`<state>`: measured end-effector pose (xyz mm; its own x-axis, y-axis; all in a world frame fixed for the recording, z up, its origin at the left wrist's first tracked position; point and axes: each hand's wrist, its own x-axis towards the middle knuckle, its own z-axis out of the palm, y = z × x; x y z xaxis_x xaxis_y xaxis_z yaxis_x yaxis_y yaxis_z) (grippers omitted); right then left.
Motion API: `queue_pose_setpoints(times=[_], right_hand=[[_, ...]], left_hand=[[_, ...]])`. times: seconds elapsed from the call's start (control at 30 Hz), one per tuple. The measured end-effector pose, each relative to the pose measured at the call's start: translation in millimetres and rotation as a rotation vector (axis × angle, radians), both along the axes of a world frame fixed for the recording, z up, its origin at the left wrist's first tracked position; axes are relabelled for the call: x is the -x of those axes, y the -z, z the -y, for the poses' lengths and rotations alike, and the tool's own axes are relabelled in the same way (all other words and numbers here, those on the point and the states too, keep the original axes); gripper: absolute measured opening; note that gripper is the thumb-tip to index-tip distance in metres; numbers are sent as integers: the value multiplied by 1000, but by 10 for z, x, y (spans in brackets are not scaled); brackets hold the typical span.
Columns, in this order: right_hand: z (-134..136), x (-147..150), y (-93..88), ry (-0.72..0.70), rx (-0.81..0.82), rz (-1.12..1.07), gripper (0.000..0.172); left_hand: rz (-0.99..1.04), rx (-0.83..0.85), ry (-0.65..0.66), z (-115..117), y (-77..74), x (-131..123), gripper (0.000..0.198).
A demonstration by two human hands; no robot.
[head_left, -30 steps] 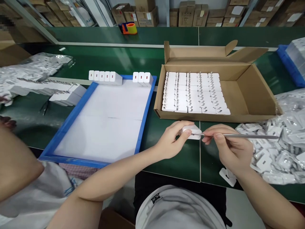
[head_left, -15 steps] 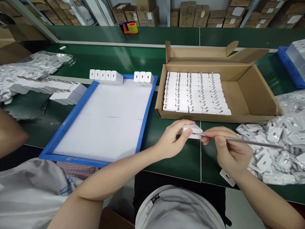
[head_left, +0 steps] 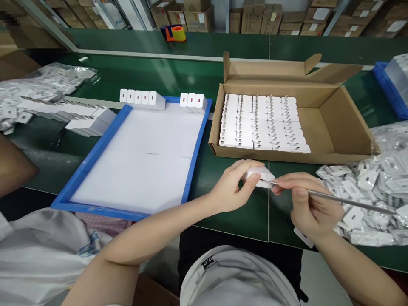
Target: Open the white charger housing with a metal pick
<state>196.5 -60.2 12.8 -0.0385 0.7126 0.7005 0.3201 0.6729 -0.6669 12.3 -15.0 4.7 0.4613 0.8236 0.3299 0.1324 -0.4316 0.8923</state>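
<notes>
Between thumb and fingers, my left hand (head_left: 234,187) grips a white charger (head_left: 261,174) in front of the cardboard box. My right hand (head_left: 314,204) is closed around a thin metal rod-like tool (head_left: 347,199), whose tip meets the charger's near side beside my left thumb. Under my right wrist lies a flat white piece (head_left: 302,237), partly hidden. In the open cardboard box (head_left: 331,158), rows of white chargers (head_left: 263,123) stand with their metal pins up. To the left, a blue-rimmed tray (head_left: 188,182) bears a few chargers (head_left: 143,98) along its far edge.
A heap of small bagged white parts (head_left: 366,204) lies at the right. Chargers with pins (head_left: 89,121) and plastic bags (head_left: 44,83) lie on the left. A co-worker's arm (head_left: 15,168) reaches in there. A tape roll (head_left: 178,34) sits at the back.
Both hands, with the charger and the tool, have shifted slightly right. The tool's rear end has swung lower. The co-worker's arm has moved little.
</notes>
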Motion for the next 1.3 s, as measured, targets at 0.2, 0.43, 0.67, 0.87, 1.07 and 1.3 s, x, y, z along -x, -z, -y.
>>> queue_pose_setpoints(times=[0.2, 0.43, 0.67, 0.87, 1.07, 1.3], right_hand=[[11, 21, 8, -35, 34, -57, 29], [3, 44, 10, -82, 91, -147, 29], [32, 124, 88, 18, -10, -172, 29], [33, 175, 95, -56, -49, -247, 31], [23, 195, 107, -52, -93, -243, 29], [44, 195, 85, -59, -54, -226, 30]], left_hand=[[6, 1, 9, 11, 1, 12, 30], [7, 2, 0, 8, 4, 2, 29], [69, -60, -3, 7, -28, -6, 28], [98, -88, -9, 16, -30, 21, 27], [95, -104, -16, 9, -27, 24, 28], [59, -117, -33, 19, 13, 14, 27]])
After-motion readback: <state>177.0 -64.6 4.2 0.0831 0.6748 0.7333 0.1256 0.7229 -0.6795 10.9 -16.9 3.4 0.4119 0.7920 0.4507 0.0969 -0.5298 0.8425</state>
